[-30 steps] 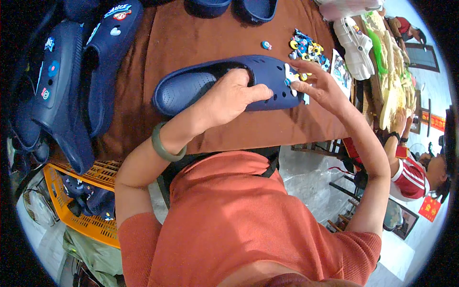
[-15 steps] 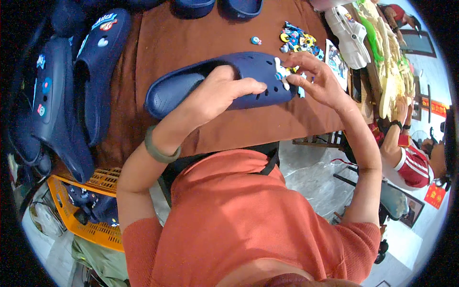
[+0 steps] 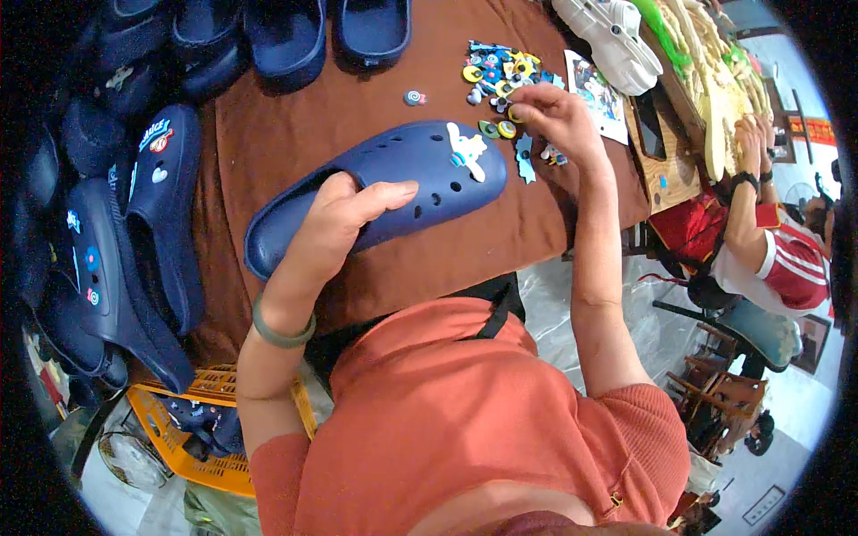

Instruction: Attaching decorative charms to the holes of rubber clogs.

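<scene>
A navy clog [image 3: 402, 165] is pinched by the left hand [image 3: 335, 221], thumb on top; beside the charms [image 3: 502, 66], the right hand [image 3: 567, 127] is poised, fingers curled, any pinch unclear.

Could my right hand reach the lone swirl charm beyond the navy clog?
Probably yes: the swirl charm lies uncovered on the brown cloth, and nothing tall stands between it and your right hand by the charm pile.

Lettered blue charm [image 3: 154, 133] on navy clog [image 3: 181, 201], red lettered banner [image 3: 811, 131]
</scene>
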{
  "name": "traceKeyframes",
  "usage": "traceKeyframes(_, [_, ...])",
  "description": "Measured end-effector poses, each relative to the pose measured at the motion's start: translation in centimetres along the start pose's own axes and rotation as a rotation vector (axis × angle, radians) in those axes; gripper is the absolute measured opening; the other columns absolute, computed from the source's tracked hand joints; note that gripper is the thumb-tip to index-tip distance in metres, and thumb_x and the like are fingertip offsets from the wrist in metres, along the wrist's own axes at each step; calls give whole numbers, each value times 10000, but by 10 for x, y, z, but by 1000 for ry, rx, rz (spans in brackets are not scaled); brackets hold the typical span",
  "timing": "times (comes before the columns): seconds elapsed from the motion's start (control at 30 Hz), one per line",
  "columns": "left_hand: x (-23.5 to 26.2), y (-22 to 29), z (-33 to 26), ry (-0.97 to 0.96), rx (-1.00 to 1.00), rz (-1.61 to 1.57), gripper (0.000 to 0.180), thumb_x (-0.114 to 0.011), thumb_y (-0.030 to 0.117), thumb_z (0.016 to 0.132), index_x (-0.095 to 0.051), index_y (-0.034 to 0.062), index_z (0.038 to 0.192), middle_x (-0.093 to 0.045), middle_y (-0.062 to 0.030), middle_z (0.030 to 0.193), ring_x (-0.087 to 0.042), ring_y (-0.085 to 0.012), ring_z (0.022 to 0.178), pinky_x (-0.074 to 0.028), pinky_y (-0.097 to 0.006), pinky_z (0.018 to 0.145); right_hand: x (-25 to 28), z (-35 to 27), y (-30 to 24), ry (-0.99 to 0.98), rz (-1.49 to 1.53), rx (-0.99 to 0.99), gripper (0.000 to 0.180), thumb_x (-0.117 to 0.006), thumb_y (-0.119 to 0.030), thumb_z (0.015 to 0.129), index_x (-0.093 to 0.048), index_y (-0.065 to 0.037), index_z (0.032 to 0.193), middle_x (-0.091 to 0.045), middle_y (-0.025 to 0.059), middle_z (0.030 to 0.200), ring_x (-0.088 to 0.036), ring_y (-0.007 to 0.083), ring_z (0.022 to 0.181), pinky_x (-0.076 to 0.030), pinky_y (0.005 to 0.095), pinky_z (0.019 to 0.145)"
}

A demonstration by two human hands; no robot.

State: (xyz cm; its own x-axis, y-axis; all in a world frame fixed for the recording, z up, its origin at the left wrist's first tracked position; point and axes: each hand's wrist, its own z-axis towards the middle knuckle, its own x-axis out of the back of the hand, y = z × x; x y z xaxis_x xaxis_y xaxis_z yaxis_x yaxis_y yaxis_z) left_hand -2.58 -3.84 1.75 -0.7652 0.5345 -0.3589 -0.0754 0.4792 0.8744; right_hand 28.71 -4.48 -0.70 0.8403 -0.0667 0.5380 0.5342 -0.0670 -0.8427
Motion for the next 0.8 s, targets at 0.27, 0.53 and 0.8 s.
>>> traceKeyframes(0.27, [-3,2,-1,34,-5,24,344,-626,191,819,-607,-28,1084,-632,-41,987,-575,-108,895,-450,-259,825,8,-2,6,-137,-311,250,216,-708,-135,786,-668,-54,982,-591,64,870,-586,177,818,-473,307,708])
traceKeyframes(0.53, [-3,4,-5,85,-33,42,372,-632,205,792,-607,-37,1074,-657,-73,965,-626,-145,852,-475,-272,806,22,-22,-4,-223,-413,387,415,-755,-151,688,-637,-64,1075,-586,119,954,-573,292,887,-465,367,766])
traceKeyframes(0.8, [-4,8,-4,-7,5,-21,336,-639,246,821,-639,-22,1023,-627,-18,911,-547,-91,815,-443,-242,757,2,-49,-14,-98,-534,260,461,-688,-42,709,-568,-81,1152,-561,115,1115,-541,323,1030,-435,387,898])
